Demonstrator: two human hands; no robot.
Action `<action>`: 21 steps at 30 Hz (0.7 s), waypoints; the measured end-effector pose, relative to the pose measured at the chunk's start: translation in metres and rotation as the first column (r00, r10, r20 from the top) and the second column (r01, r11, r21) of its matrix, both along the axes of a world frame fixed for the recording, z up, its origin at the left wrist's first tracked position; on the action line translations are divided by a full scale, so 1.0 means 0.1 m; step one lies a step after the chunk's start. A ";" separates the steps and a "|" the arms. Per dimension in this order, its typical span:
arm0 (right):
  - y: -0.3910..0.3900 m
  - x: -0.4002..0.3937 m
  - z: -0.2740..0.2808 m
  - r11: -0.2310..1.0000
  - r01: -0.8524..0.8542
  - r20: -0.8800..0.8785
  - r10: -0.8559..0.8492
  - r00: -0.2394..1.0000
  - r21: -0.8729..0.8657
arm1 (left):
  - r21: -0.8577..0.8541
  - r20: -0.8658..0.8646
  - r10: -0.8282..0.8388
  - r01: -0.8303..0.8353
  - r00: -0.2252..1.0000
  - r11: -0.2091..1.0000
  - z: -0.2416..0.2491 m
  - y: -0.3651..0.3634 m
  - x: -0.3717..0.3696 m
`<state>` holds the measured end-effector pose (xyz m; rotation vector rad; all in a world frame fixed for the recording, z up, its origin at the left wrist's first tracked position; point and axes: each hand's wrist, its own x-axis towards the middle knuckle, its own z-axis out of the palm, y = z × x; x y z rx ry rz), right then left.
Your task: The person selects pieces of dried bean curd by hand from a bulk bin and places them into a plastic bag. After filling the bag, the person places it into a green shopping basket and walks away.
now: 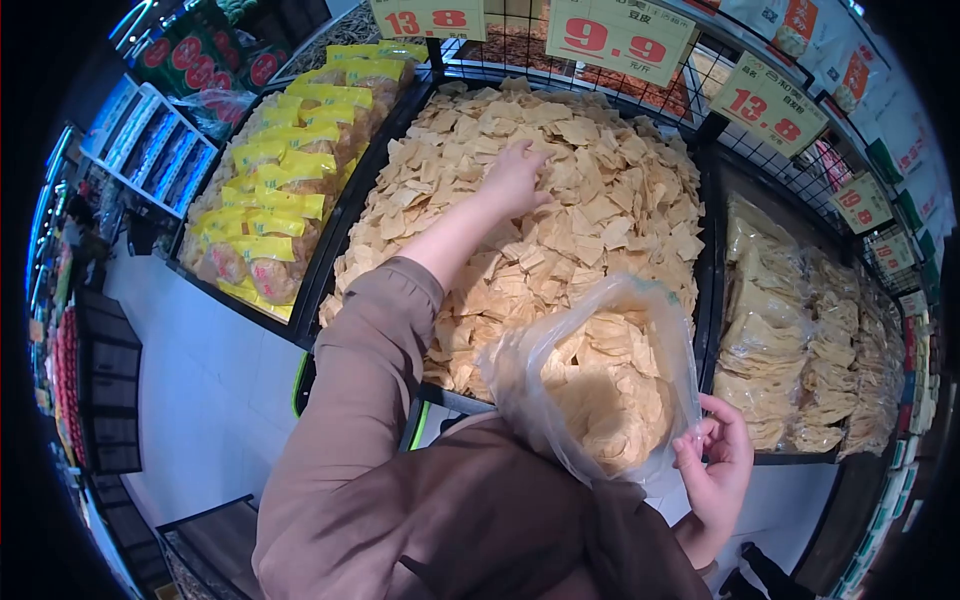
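A large black bin holds a heap of flat, pale-tan pieces of dried tofu skin (620, 190). My left hand (515, 178) is stretched out over the far middle of this heap. Its fingers are apart, with the fingertips at the pieces and no piece plainly held. Close to my body, a clear plastic bag (520, 385) stands with its mouth wide, partly filled with the same tofu skin. At the bag's right side, my right hand (715, 465) pinches its edge between thumb and fingers.
Yellow-topped packets (290, 170) fill the bin on the left. To the right, another bin holds clear-wrapped bundles of dried sheets (765, 340). A wire rack with price signs (620, 40) rises behind the bins. Black rims (345, 220) divide them.
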<state>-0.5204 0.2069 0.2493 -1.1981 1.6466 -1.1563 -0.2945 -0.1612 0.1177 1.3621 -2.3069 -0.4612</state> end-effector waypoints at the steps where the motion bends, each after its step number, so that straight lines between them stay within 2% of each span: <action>1: 0.01 0.02 0.01 1.000 0.009 0.005 -0.009 1.000 -0.004 | -0.143 0.108 0.001 0.014 0.994 0.990 -0.02 -0.03 -0.12; 2: 0.02 0.03 0.01 1.000 0.014 0.011 -0.014 1.000 -0.009 | -0.151 0.103 0.003 0.012 0.995 0.988 -0.04 -0.06 -0.22; 4: 0.05 0.01 -0.02 1.000 -0.001 -0.001 0.001 1.000 -0.024 | -0.111 0.277 -0.060 0.094 0.959 0.989 -0.11 -0.10 -0.36; 5: 0.06 0.00 -0.04 0.999 -0.013 -0.011 0.012 1.000 -0.029 | -0.012 0.341 -0.080 0.090 0.937 0.996 -0.15 -0.12 -0.40; 6: 0.07 -0.01 -0.04 0.999 -0.016 -0.013 0.015 1.000 -0.035 | -0.017 0.340 -0.076 0.087 0.938 0.996 -0.13 -0.08 -0.42; 8: 0.09 -0.03 -0.06 1.000 0.012 -0.007 -0.012 1.000 -0.026 | 0.020 0.518 -0.002 -0.010 0.855 1.000 -0.10 -0.01 -0.45; 9: 0.09 -0.04 -0.07 1.000 0.013 -0.004 -0.013 1.000 -0.025 | 0.020 0.520 -0.003 -0.009 0.854 1.000 -0.13 -0.02 -0.43; 11: 0.10 -0.06 -0.11 0.999 0.041 0.030 -0.041 0.999 -0.003 | -0.068 0.475 0.130 -0.110 0.870 0.992 -0.23 -0.05 -0.35; 12: 0.10 -0.06 -0.12 0.999 0.042 0.033 -0.042 0.999 0.001 | -0.065 0.478 0.127 -0.109 0.869 0.992 -0.20 -0.04 -0.30; 14: 0.08 -0.06 -0.12 0.999 0.043 0.061 -0.043 0.997 -0.002 | 0.077 0.403 0.036 -0.073 0.915 0.994 -0.10 -0.06 -0.20; 18: 0.02 -0.04 -0.08 0.999 0.039 0.073 -0.038 0.997 -0.005 | 0.145 0.271 -0.028 -0.012 0.962 0.989 0.12 -0.23 -0.03; 20: 0.00 -0.03 -0.07 0.999 0.044 0.105 -0.042 0.994 -0.018 | -0.056 0.157 0.147 -0.140 0.977 0.989 0.09 -0.46 0.03; 21: 0.00 -0.02 -0.07 0.999 0.044 0.102 -0.041 0.994 -0.019 | -0.057 0.154 0.148 -0.140 0.977 0.988 0.06 -0.56 0.06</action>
